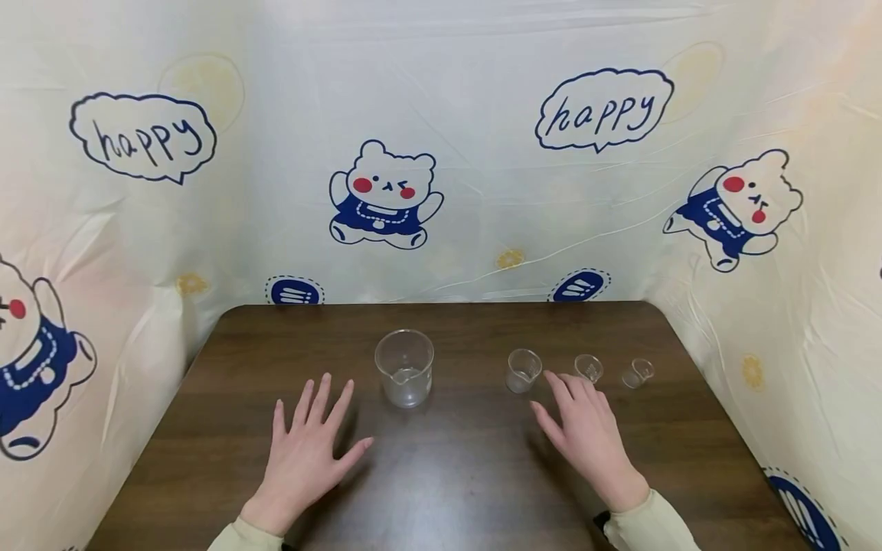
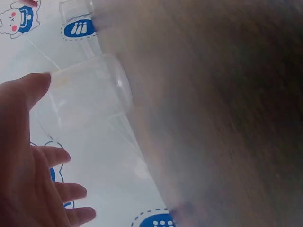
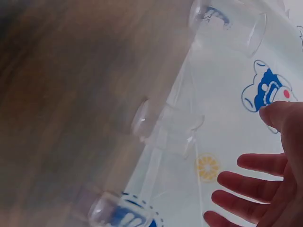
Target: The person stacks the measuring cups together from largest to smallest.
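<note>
Spreading its fingers [image 1: 341,407] wide and empty, the left hand [image 1: 306,459] is near the large beaker [image 1: 404,375]; the right hand [image 1: 589,432], fingers loosely extended, holding nothing, is near three smaller beakers [image 1: 588,366]; all four stand upright in a row on the tabletop [image 1: 455,474], largest leftmost, sizes falling rightward.

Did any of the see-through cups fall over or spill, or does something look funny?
Nope, nothing stands out. The big clear beaker and the three smaller beakers all stand upright on the table, and I see no spill or break.
</note>
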`<state>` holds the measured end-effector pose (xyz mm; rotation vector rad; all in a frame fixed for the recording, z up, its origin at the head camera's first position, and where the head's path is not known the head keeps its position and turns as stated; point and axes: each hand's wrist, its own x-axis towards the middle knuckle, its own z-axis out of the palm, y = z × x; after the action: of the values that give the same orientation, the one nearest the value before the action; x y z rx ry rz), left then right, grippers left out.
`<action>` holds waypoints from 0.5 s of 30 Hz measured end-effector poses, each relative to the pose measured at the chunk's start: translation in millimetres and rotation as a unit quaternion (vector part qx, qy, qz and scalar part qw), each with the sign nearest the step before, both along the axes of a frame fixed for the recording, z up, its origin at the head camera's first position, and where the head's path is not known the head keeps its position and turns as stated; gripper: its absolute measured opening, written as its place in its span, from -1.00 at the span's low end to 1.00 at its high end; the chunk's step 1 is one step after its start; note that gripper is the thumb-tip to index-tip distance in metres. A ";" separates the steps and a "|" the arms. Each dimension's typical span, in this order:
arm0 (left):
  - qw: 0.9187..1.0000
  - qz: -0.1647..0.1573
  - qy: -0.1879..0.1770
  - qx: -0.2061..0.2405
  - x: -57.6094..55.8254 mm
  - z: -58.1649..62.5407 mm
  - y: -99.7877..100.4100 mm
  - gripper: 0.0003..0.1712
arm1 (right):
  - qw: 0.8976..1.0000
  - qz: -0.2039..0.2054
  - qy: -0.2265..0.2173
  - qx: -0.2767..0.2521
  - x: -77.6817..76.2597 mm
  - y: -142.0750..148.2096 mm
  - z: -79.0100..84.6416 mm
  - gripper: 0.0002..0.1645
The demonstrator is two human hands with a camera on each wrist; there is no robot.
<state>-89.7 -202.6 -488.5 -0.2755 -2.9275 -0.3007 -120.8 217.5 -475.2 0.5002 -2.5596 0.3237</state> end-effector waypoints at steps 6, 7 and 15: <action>0.998 -0.010 0.055 0.025 -1.3 0.8 2.9 0.02 | 1.000 0.026 0.011 0.007 -4.4 -11.8 4.7 -0.36; 0.997 -0.013 0.068 0.031 -2.0 1.4 3.7 0.00 | 0.999 0.030 0.010 0.008 -5.0 -14.9 5.2 -0.36; 0.986 -0.019 0.116 0.115 -9.8 4.6 14.2 -0.15 | 0.998 0.051 0.014 0.017 -11.2 -44.2 7.4 -0.34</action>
<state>-99.5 -188.5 -483.9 -0.3098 -2.6300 -0.5674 -132.0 173.4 -467.8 0.6442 -2.5210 0.3061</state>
